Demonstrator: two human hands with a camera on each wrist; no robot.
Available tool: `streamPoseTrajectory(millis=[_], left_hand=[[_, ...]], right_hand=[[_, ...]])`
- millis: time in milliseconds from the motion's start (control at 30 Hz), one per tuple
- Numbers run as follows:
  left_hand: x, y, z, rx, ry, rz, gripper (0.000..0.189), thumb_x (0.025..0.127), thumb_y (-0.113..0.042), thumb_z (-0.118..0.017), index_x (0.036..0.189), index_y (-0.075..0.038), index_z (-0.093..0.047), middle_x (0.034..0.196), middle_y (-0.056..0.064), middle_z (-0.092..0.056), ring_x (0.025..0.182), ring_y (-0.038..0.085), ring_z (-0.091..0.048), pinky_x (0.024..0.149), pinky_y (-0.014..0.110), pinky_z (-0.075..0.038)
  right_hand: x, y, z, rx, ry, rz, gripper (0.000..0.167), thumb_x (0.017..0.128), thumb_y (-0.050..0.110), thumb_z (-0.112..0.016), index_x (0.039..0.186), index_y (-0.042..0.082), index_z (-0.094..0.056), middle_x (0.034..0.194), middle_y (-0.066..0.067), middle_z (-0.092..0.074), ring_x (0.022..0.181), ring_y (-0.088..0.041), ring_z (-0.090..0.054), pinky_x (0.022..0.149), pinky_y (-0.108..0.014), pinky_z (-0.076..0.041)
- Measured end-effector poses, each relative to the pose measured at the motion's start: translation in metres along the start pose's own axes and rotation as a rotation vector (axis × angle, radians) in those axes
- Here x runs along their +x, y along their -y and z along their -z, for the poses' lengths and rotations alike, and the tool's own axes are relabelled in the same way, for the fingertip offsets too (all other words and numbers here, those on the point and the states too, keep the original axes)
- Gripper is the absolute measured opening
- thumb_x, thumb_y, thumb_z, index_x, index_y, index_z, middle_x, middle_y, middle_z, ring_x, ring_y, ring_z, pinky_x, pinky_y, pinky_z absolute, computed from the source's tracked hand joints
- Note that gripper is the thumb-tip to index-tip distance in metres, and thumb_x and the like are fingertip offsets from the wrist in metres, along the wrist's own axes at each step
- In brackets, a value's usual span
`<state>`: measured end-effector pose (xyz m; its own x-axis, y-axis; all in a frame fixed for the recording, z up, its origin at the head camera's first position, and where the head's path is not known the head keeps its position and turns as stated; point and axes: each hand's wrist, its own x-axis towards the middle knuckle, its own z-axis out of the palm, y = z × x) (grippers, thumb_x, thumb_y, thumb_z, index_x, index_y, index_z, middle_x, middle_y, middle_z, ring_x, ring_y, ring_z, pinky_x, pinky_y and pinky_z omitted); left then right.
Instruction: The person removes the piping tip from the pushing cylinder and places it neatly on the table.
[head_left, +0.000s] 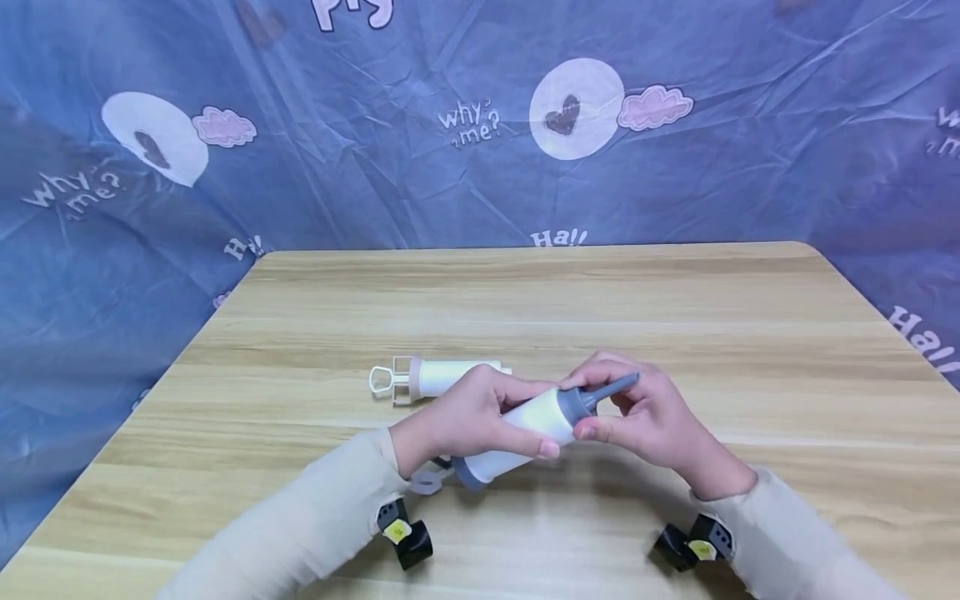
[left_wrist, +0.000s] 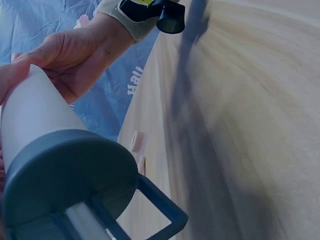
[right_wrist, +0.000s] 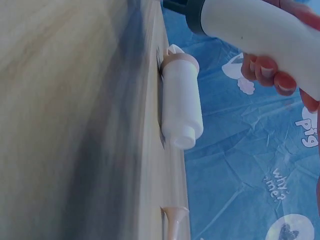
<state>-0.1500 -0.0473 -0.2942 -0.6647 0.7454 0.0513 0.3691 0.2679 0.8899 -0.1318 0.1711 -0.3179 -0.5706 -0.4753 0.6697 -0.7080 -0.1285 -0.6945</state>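
A large white syringe (head_left: 536, 419) with grey ends hangs tilted above the table, nozzle end up and to the right. Around its white barrel my left hand (head_left: 467, 419) grips, thumb along the front. My right hand (head_left: 663, 427) pinches the grey nozzle cap (head_left: 573, 406) between thumb and fingers; the thin grey nozzle (head_left: 618, 386) sticks out past them. The left wrist view shows the grey rear cap (left_wrist: 65, 175) and angular grip (left_wrist: 167, 212) close up. Behind the left hand lies a second white syringe (head_left: 453, 377) with a beige collar.
A loose beige nozzle (right_wrist: 175, 220) lies on the wooden table (head_left: 525, 292), beyond the second syringe's open-necked end in the right wrist view. Blue printed cloth (head_left: 375, 167) hangs behind the table and at both sides.
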Motion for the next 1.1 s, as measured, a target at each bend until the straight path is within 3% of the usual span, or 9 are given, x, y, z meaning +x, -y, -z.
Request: streamPoseTrajectory(millis=[200, 367, 500, 667, 767, 933, 1100], left_hand=[[0.003, -0.007, 0.004, 0.038, 0.015, -0.042, 0.048, 0.072, -0.022, -0.079, 0.118, -0.017, -0.065, 0.076, -0.005, -0.068, 0.059, 0.010, -0.059, 0.052, 0.026, -0.049], [0.002, -0.013, 0.006, 0.099, 0.016, -0.047, 0.050, 0.071, -0.024, -0.079, 0.119, -0.018, -0.065, 0.081, -0.006, -0.069, 0.057, 0.008, -0.058, 0.051, 0.026, -0.049], [-0.002, -0.013, 0.007, 0.241, -0.012, -0.131, 0.050, 0.069, -0.024, -0.081, 0.117, -0.015, -0.066, 0.088, -0.004, -0.070, 0.060, 0.003, -0.055, 0.054, 0.020, -0.047], [-0.006, -0.012, 0.007, 0.454, -0.043, -0.244, 0.052, 0.069, -0.025, -0.081, 0.117, -0.012, -0.066, 0.092, 0.003, -0.071, 0.064, 0.002, -0.056, 0.056, 0.013, -0.045], [-0.006, -0.013, 0.006, 0.537, -0.036, -0.258, 0.055, 0.070, -0.026, -0.080, 0.120, -0.010, -0.063, 0.099, 0.006, -0.071, 0.068, 0.004, -0.059, 0.058, 0.011, -0.044], [-0.006, -0.014, 0.005, 0.627, -0.031, -0.277, 0.055, 0.072, -0.028, -0.078, 0.122, -0.009, -0.061, 0.097, 0.005, -0.071, 0.069, 0.007, -0.061, 0.059, 0.012, -0.044], [-0.006, -0.013, 0.007, 0.682, -0.044, -0.292, 0.056, 0.073, -0.030, -0.077, 0.122, -0.008, -0.060, 0.098, 0.005, -0.071, 0.071, 0.010, -0.063, 0.059, 0.013, -0.045]], right_hand=[[0.004, 0.004, 0.008, 0.022, 0.042, 0.070, 0.038, 0.078, 0.009, -0.070, 0.114, 0.001, -0.062, 0.103, -0.004, -0.064, 0.088, -0.012, -0.057, 0.066, -0.022, -0.048], [0.002, 0.009, 0.012, -0.040, 0.041, 0.006, 0.044, 0.074, 0.010, -0.074, 0.116, 0.002, -0.061, 0.108, 0.000, -0.063, 0.092, -0.011, -0.058, 0.071, -0.021, -0.050], [-0.001, 0.011, 0.015, -0.097, 0.051, -0.085, 0.055, 0.072, 0.020, -0.077, 0.122, 0.005, -0.058, 0.114, 0.004, -0.062, 0.094, -0.009, -0.059, 0.077, -0.022, -0.050], [-0.001, 0.013, 0.020, -0.025, 0.077, -0.133, 0.060, 0.075, 0.031, -0.074, 0.126, 0.004, -0.054, 0.112, 0.003, -0.063, 0.091, -0.014, -0.060, 0.079, -0.025, -0.050], [-0.002, 0.015, 0.021, -0.052, 0.087, -0.151, 0.054, 0.076, 0.022, -0.074, 0.123, 0.004, -0.055, 0.109, 0.003, -0.064, 0.088, -0.015, -0.062, 0.078, -0.025, -0.051], [-0.003, 0.017, 0.014, -0.213, 0.053, -0.228, 0.046, 0.073, -0.002, -0.074, 0.116, 0.005, -0.060, 0.100, 0.002, -0.066, 0.084, -0.010, -0.062, 0.072, -0.024, -0.052], [-0.003, 0.016, 0.009, -0.315, 0.049, -0.310, 0.037, 0.075, 0.001, -0.073, 0.110, 0.004, -0.062, 0.093, -0.001, -0.068, 0.083, -0.006, -0.062, 0.071, -0.023, -0.052]])
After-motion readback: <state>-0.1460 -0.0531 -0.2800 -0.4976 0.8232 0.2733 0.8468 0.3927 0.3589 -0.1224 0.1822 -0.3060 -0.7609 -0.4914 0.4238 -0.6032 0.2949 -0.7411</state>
